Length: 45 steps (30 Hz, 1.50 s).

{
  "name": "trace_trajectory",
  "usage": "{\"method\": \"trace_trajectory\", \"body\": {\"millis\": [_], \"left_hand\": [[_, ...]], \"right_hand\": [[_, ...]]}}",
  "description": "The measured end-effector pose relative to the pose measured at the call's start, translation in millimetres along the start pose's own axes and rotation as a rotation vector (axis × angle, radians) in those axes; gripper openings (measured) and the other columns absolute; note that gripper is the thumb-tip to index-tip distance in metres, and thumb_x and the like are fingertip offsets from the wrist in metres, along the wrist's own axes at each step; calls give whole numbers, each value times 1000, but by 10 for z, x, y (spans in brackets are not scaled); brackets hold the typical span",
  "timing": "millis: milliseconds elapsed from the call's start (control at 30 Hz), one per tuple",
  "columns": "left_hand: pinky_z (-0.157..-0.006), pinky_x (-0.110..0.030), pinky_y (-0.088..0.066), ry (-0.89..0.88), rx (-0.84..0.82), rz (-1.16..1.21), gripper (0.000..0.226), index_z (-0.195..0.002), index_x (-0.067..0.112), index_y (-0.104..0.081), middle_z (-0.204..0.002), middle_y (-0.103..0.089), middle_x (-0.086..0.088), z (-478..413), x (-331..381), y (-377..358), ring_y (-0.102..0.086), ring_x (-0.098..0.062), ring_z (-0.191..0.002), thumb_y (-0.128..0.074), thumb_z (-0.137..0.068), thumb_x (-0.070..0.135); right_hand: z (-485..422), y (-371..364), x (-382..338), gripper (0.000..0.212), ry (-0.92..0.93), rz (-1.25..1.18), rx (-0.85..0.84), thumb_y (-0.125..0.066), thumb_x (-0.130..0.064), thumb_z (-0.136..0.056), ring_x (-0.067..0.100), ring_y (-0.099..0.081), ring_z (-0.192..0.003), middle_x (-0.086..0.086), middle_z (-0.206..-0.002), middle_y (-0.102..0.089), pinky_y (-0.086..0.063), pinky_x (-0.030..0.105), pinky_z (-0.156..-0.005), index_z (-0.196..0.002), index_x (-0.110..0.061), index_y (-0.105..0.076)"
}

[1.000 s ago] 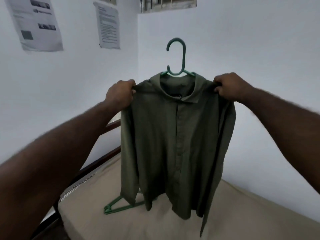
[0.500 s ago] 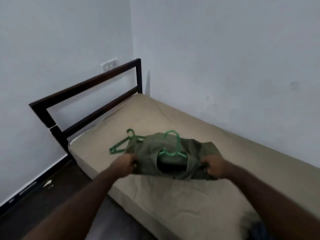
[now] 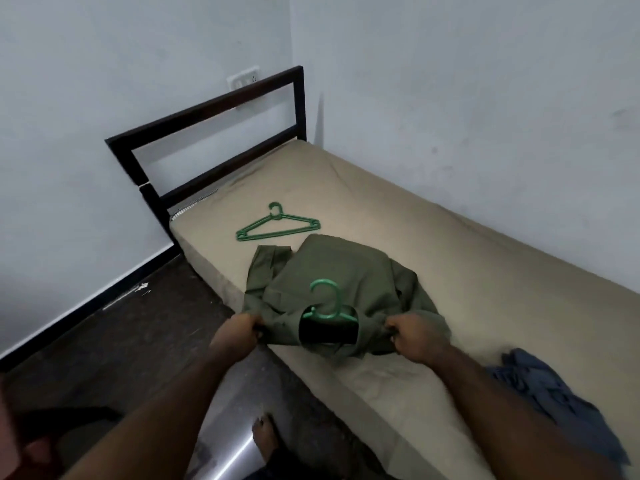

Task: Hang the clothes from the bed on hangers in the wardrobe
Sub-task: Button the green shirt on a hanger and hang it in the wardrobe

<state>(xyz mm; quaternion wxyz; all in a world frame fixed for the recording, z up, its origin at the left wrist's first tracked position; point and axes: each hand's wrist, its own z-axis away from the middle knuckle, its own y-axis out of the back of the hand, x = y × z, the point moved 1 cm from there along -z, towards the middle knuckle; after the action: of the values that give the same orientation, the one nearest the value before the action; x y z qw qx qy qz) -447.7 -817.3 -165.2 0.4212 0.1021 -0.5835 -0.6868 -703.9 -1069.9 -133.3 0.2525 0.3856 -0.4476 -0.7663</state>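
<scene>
An olive green shirt (image 3: 341, 268) lies spread on the bed (image 3: 467, 271), near its front edge. A green hanger (image 3: 328, 304) sits inside the shirt, its hook sticking out of the collar. My left hand (image 3: 239, 332) grips the shirt's left shoulder. My right hand (image 3: 417, 336) grips the right shoulder. A second green hanger (image 3: 277, 227) lies bare on the mattress beyond the shirt. A blue garment (image 3: 550, 393) lies crumpled on the bed at the lower right. No wardrobe is in view.
The dark bed frame's headboard (image 3: 207, 133) stands against the white wall at the left. Dark floor (image 3: 114, 344) runs along the bed's near side. My bare foot (image 3: 265, 441) stands on the floor beside the mattress.
The shirt on its hanger, held up in the air a second ago, has come down onto the bed. Both hands still grip its shoulders.
</scene>
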Motion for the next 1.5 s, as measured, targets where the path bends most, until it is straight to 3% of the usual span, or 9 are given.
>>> {"method": "trace_trajectory", "body": {"millis": [100, 267, 467, 633, 867, 1200, 1500], "left_hand": [[-86, -35, -51, 19, 113, 41, 24, -113, 18, -66, -111, -67, -8, 166, 168, 289, -62, -26, -101, -54, -92, 18], [-71, -29, -41, -14, 389, 93, 15, -102, 9, -65, -98, -68, -15, 438, 361, 992, -62, -32, -93, -58, -89, 8], [-73, -31, -47, -129, 710, 167, 12, -97, 8, -67, -92, -69, -11, 1160, 340, 1778, -62, -27, -86, -60, -88, 5], [-70, -31, -46, -99, 844, 196, 8, -93, 12, -66, -86, -71, -7, 2137, -40, 1976, -64, -27, -82, -63, -87, 9], [-69, -32, -49, 58, 904, 184, 8, -92, 8, -69, -81, -71, -10, 3873, -871, 1703, -65, -29, -78, -68, -84, 6], [-70, -33, -52, 381, 1009, 201, 7, -88, 16, -67, -82, -72, -3, 6121, -1833, 1124, -66, -20, -77, -67, -84, 11], [-77, -37, -52, 744, 1020, 175, 7, -93, 13, -67, -89, -71, -5, 7553, -2569, 725, -65, -24, -85, -65, -86, 13]], "right_hand": [[26, 384, -85, 26, 7, 10, 98, -54, -13, -89, 26, -64, -104, 6, -111, -70, -44, 27, -80, -109, -18, -69], [114, 1158, -459, 22, 110, -2, 295, -52, -8, -83, 29, -61, -91, 8, -101, -70, -47, 34, -71, -96, -19, -66], [442, 1829, -1133, 26, 278, -23, 552, -52, -3, -82, 30, -62, -91, 8, -97, -71, -45, 32, -73, -97, -18, -67], [892, 1966, -1874, 29, 424, -51, 654, -54, -3, -82, 30, -64, -93, 8, -99, -73, -50, 35, -81, -102, -16, -69], [1662, 1304, -2988, 30, 639, -86, 576, -57, -2, -83, 26, -65, -94, 6, -101, -74, -49, 30, -87, -105, -16, -72], [2361, 50, -4503, 18, 941, -100, 292, -63, -4, -85, 27, -67, -88, 9, -91, -74, -54, 41, -82, -98, -11, -74], [2670, -1070, -5990, 15, 1179, -43, 7, -68, -2, -82, 27, -67, -82, 7, -82, -73, -48, 31, -73, -88, -15, -73]]}}
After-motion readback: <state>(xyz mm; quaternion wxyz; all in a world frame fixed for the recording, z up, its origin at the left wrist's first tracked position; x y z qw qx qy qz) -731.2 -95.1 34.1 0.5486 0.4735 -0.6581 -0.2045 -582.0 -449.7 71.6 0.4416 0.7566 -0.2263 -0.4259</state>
